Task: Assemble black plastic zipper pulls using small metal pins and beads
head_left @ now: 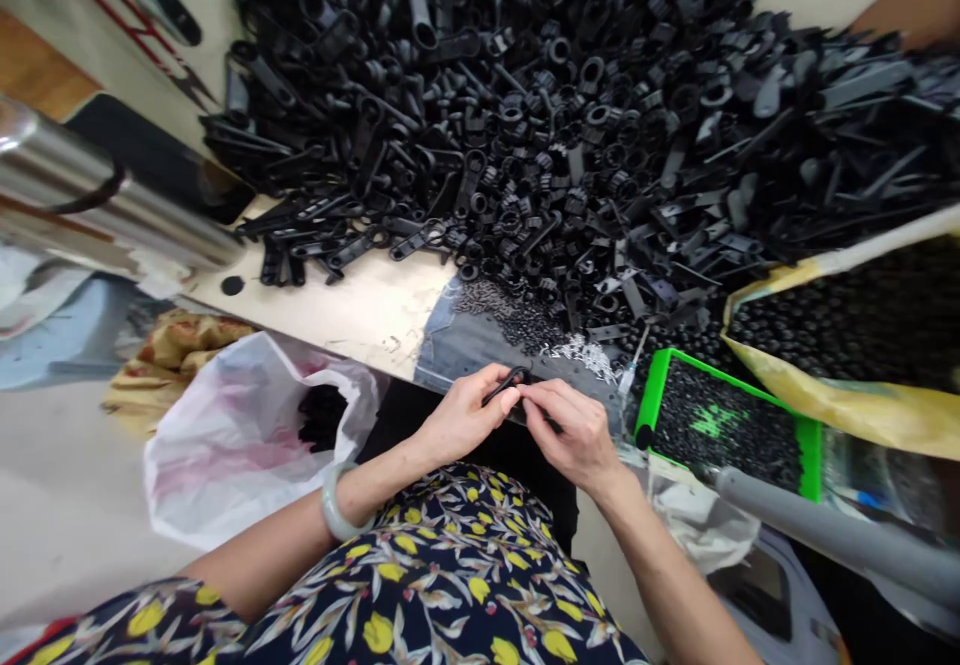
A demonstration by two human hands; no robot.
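My left hand [461, 415] is closed in a pinch on a slim black plastic strip [507, 381] at the table's near edge. My right hand [571, 432] meets it from the right, fingers pinched at the strip's end; what it holds there is too small to make out. Just beyond the hands lie a patch of small dark metal bits [510, 317] and a few white bits [581, 353] on a blue-grey cloth [450, 350]. A huge heap of black plastic parts [570, 115] covers the table behind.
A green tray [651, 395] of tiny black pieces sits right of my hands, a yellow-lined bag [847, 405] of black beads beyond it. A white plastic bag [247, 435] with black parts hangs at the left. A metal tube [112, 190] and a grey bar [825, 530] flank me.
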